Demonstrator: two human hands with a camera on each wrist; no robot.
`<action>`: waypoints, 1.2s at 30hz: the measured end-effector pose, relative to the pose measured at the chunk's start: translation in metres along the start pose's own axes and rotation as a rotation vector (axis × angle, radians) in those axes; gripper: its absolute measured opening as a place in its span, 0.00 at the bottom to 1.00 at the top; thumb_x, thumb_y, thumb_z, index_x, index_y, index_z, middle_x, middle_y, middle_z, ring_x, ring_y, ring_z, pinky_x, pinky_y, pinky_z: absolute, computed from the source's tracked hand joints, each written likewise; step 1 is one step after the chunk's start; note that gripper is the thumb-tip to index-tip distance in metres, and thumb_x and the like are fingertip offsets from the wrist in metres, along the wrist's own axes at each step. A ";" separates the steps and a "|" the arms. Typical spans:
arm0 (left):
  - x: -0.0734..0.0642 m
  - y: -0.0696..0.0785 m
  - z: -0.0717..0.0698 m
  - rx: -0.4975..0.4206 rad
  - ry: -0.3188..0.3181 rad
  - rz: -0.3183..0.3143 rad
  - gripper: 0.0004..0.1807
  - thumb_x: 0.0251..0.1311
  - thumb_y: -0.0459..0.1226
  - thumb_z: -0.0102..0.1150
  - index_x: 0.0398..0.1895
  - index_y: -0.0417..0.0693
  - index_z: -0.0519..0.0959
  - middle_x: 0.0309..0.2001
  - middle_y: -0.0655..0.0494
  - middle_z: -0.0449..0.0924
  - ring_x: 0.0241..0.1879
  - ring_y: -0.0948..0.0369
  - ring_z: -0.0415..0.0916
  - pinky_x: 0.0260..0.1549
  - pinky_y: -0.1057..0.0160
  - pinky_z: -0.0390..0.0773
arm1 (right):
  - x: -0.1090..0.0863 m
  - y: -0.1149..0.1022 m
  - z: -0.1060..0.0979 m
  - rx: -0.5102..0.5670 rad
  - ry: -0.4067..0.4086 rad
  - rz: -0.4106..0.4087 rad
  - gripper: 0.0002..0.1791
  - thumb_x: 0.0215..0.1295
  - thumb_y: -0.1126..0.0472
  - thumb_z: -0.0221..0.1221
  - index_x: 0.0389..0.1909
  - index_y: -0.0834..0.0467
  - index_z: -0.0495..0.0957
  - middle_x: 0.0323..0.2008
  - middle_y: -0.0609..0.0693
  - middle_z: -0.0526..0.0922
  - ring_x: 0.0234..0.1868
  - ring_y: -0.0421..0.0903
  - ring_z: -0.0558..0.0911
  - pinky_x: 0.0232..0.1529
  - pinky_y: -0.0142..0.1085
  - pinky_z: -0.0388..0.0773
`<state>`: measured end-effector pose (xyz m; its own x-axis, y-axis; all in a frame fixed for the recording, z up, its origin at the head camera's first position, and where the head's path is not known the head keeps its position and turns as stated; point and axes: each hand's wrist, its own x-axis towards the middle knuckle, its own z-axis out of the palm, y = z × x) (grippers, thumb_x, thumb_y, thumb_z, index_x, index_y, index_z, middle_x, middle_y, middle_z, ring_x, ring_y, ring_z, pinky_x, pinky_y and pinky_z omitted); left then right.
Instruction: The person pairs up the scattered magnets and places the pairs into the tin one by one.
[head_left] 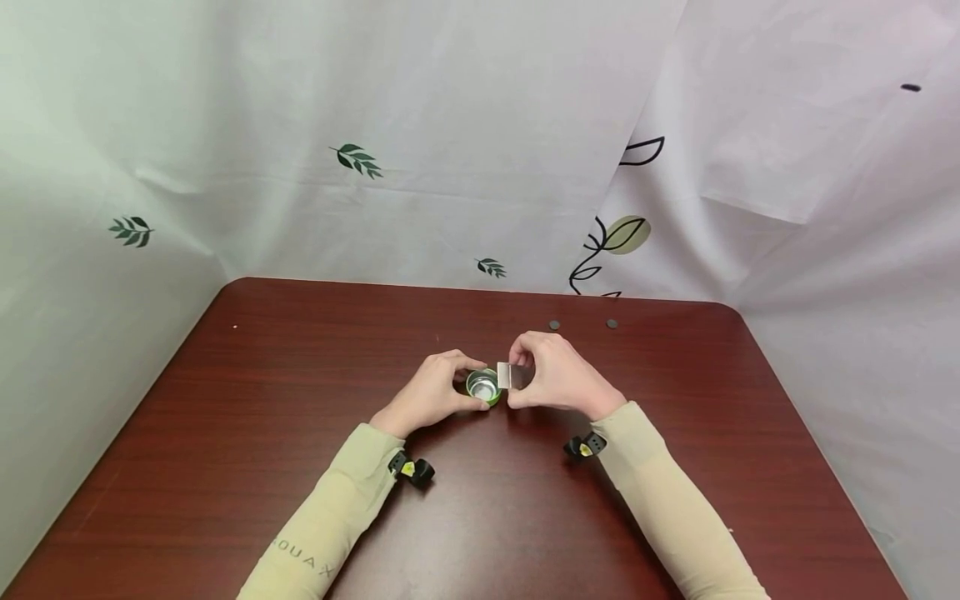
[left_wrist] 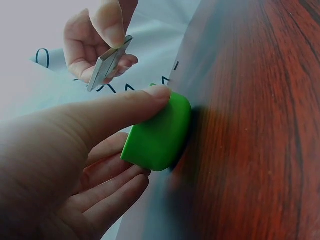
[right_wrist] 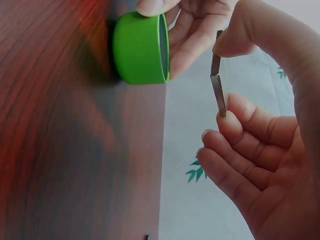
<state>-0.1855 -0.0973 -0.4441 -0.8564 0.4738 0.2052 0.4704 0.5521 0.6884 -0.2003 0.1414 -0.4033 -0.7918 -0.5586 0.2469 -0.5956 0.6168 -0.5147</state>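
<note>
A small round green tin (head_left: 483,387), open at the top with a silvery inside, stands upright on the table. My left hand (head_left: 435,389) grips its sides between thumb and fingers; the smooth green wall (left_wrist: 160,132) shows in the left wrist view. Just to the right and above the tin, my right hand (head_left: 558,375) pinches a thin, hinge-like metal piece (head_left: 504,375) by its edges. In the right wrist view, this metal piece (right_wrist: 217,82) has two flat halves meeting at a slight angle, apart from the tin.
Two small dark discs (head_left: 554,325) (head_left: 612,324) lie near the back edge of the reddish-brown table (head_left: 300,358). White curtains (head_left: 450,125) with leaf prints hang behind and beside it. Each sleeve carries a black wrist camera (head_left: 418,472).
</note>
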 end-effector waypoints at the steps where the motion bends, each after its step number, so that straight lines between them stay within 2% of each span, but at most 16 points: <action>1: 0.000 0.000 0.000 -0.004 -0.001 -0.002 0.30 0.46 0.40 0.83 0.54 0.40 0.84 0.44 0.55 0.82 0.43 0.62 0.82 0.44 0.64 0.81 | 0.000 0.000 0.001 0.002 0.000 0.000 0.18 0.37 0.54 0.72 0.32 0.49 0.77 0.29 0.40 0.76 0.32 0.38 0.75 0.35 0.34 0.76; 17: 0.000 0.001 -0.001 -0.026 -0.021 -0.043 0.30 0.46 0.39 0.83 0.55 0.40 0.84 0.43 0.57 0.81 0.42 0.63 0.82 0.42 0.65 0.81 | 0.009 -0.001 0.015 0.022 -0.062 0.032 0.19 0.39 0.53 0.74 0.31 0.50 0.77 0.28 0.42 0.77 0.31 0.39 0.74 0.33 0.34 0.76; 24: 0.000 0.001 0.001 -0.017 -0.029 -0.030 0.30 0.47 0.39 0.83 0.55 0.42 0.84 0.43 0.58 0.80 0.42 0.63 0.82 0.43 0.65 0.80 | 0.012 -0.004 0.023 0.021 -0.106 0.037 0.19 0.41 0.52 0.74 0.32 0.51 0.77 0.29 0.43 0.77 0.31 0.40 0.74 0.32 0.35 0.76; 32: 0.000 0.001 0.000 -0.010 -0.029 -0.004 0.30 0.47 0.39 0.83 0.55 0.41 0.84 0.44 0.57 0.81 0.44 0.62 0.82 0.45 0.64 0.80 | 0.014 -0.004 0.025 -0.001 -0.114 0.029 0.20 0.43 0.48 0.76 0.33 0.52 0.79 0.30 0.43 0.79 0.33 0.40 0.75 0.36 0.35 0.76; 36: 0.000 0.001 0.000 -0.003 -0.030 -0.010 0.30 0.47 0.40 0.83 0.55 0.41 0.84 0.44 0.57 0.81 0.44 0.62 0.82 0.44 0.64 0.80 | 0.013 -0.003 0.023 -0.006 -0.118 0.019 0.17 0.44 0.51 0.73 0.34 0.51 0.81 0.32 0.42 0.79 0.34 0.41 0.76 0.38 0.35 0.76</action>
<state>-0.1850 -0.0971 -0.4433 -0.8542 0.4886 0.1775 0.4612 0.5547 0.6925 -0.2055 0.1196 -0.4175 -0.7814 -0.6084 0.1385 -0.5820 0.6307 -0.5133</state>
